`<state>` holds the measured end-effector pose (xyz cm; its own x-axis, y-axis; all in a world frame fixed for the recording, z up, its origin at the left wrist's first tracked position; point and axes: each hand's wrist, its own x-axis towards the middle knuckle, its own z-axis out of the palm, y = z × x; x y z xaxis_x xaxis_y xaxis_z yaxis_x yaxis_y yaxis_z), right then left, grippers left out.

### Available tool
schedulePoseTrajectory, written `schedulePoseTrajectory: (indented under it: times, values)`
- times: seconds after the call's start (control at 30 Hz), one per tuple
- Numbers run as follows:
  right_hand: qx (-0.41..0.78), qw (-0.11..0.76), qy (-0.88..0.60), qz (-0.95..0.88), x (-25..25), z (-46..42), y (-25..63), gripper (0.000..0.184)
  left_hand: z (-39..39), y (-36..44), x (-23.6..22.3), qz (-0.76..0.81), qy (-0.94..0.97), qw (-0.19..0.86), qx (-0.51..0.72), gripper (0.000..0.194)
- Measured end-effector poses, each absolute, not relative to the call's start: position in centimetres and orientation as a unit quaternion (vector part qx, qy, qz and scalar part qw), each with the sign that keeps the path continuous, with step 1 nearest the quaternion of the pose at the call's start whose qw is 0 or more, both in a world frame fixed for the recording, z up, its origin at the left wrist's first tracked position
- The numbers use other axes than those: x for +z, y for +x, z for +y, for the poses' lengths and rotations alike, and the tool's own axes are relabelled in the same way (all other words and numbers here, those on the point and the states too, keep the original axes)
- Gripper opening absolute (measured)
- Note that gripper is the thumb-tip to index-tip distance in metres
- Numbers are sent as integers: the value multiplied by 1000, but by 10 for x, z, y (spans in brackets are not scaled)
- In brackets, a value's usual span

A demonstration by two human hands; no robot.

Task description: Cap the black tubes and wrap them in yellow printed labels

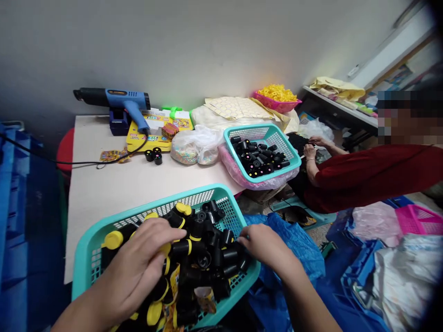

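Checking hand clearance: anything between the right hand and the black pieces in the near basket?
Nothing visible; the right hand extends over the right rim of the near basket, close beside the black pieces.

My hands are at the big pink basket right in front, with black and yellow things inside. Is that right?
Nearly! The head view shows that the big basket in front is turquoise, not pink. The rest is right: the left hand and right hand are at it, and black and yellow things are inside.
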<state>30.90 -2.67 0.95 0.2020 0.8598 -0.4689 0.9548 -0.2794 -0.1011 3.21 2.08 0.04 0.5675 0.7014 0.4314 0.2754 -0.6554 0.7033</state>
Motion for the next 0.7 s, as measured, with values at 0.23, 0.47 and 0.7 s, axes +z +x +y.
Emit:
schedulePoseTrajectory:
  times: [0.23, 0.47, 0.7]
  values:
    - [-224, 138, 752, 605, -12, -21, 289, 29, 89, 35, 10, 263, 917, 236, 184, 30]
    - [-245, 63, 768, 588, -11, -23, 293, 9, 241, 10, -23, 526, 821, 163, 151, 32]
    - [-428, -227, 664, 569, 5, -24, 319, 16, 292, 22, -64, 584, 788, 117, 154, 36]
